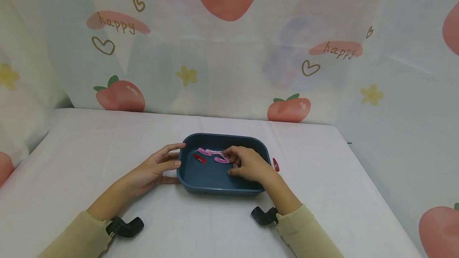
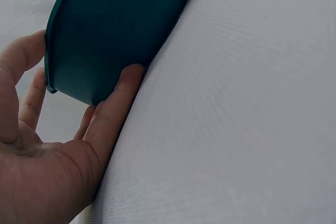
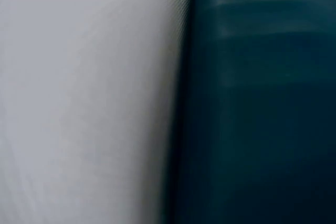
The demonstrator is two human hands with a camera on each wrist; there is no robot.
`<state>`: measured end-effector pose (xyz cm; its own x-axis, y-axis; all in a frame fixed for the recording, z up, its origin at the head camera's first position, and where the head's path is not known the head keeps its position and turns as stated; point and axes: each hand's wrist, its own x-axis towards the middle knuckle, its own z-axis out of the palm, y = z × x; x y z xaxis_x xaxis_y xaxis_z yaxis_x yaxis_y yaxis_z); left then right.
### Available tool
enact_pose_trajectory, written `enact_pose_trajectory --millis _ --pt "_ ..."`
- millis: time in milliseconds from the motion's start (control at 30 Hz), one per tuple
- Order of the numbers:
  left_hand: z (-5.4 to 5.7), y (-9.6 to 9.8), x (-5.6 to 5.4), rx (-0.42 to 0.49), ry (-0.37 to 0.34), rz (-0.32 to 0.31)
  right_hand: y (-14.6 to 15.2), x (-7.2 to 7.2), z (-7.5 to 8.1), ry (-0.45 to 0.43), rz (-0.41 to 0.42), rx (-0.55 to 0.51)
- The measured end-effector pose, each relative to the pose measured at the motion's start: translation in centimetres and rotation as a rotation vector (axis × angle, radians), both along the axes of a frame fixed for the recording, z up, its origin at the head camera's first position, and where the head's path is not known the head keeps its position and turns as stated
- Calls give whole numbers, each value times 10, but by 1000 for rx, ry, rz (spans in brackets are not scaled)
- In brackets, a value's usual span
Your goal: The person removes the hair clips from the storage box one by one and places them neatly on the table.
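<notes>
A dark teal tray (image 1: 211,189) stands on the white table. My left hand (image 1: 150,170) touches its left end with spread, fairly straight fingers; in the left wrist view fingertips (image 2: 34,51) meet the rim and another finger lies along the tray's lower edge. My right hand (image 1: 249,164) reaches into the tray's right half, fingers bent downward, thumb and index fingertip apart. Pink hair clips (image 1: 222,159) lie beside its fingertips, and a bit of pink shows between its fingers; I cannot tell whether it is held. A red hair clip (image 1: 199,158) lies farther left in the tray.
Outside the tray's right end, another red hair clip (image 1: 275,165) lies on the white tablecloth (image 1: 172,222). A printed curtain (image 1: 229,63) hangs behind the table. The right wrist view shows the tray's outer wall (image 3: 257,119) up close, without the hand.
</notes>
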<state>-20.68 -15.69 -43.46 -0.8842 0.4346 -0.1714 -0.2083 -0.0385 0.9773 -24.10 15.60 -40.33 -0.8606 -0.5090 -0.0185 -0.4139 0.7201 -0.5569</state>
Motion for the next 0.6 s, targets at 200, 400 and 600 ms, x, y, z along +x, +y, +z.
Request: enact_pose_trajectory --millis 200,400,600 --pt "-1 0 -1 3 2 -5 -1 1 0 -14 -15 29" --pt "-1 0 -2 6 9 -10 -1 0 1 -8 -49 11" --pt "-1 0 -2 7 4 -6 0 1 2 -11 -72 23"
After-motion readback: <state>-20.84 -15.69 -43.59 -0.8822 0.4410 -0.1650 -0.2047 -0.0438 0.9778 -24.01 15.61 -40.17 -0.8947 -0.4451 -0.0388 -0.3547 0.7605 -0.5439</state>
